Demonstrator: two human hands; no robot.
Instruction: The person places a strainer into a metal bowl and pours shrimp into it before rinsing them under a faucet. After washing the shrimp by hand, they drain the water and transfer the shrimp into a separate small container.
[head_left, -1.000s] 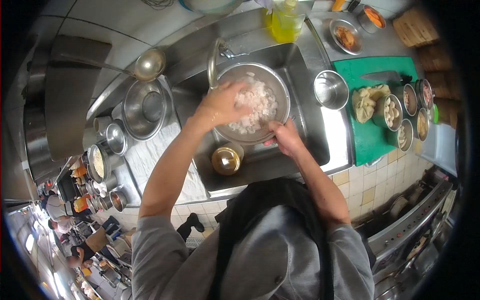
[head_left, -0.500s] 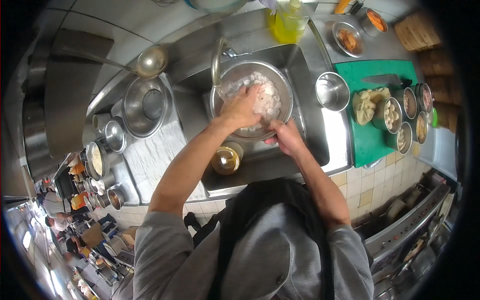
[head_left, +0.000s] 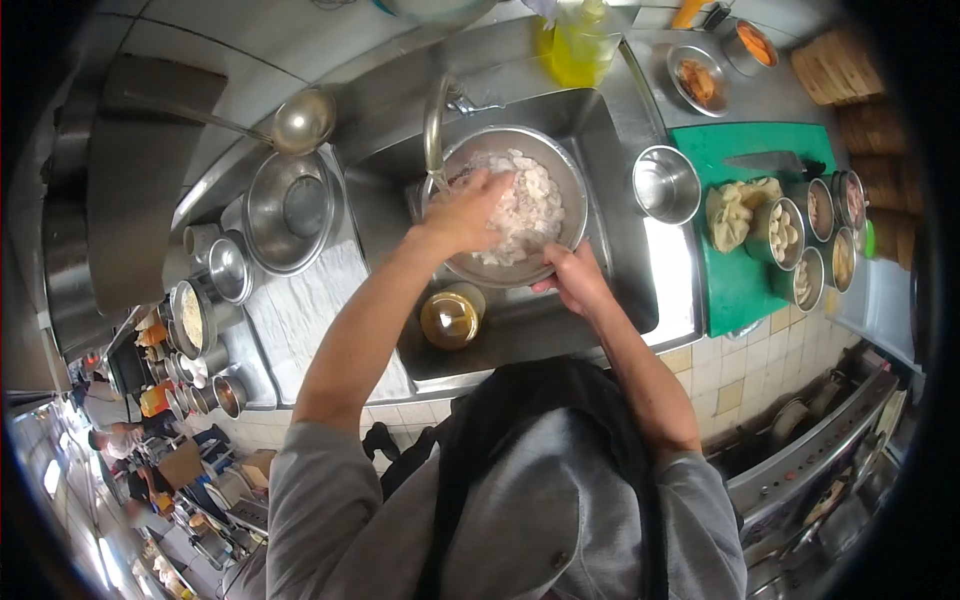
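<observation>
A round steel bowl (head_left: 578, 185) stands in the sink beneath the faucet (head_left: 433, 130). Inside it lie many small pale, whitish-pink pieces (head_left: 537, 205), apparently wet, of a kind I cannot tell. My left hand (head_left: 468, 212) reaches over the bowl's left side, its fingers stretched out among the pieces and slightly blurred. At the lower right rim, my right hand (head_left: 577, 277) grips the bowl with the thumb on top. A small round container with yellowish liquid (head_left: 452, 318) sits in the sink just below the bowl.
Right of the sink are a steel pot (head_left: 667, 186) and a green cutting board (head_left: 735, 290) bearing a knife (head_left: 765, 160), a cloth (head_left: 740, 212) and several food tins. Steel bowls (head_left: 292, 212) and a ladle (head_left: 303, 122) are on the left. A yellow liquid jug (head_left: 580, 50) stands behind.
My left hand has moved a little left and down within the bowl, and the pieces have shifted, showing more on the right. My right hand keeps its hold on the rim.
</observation>
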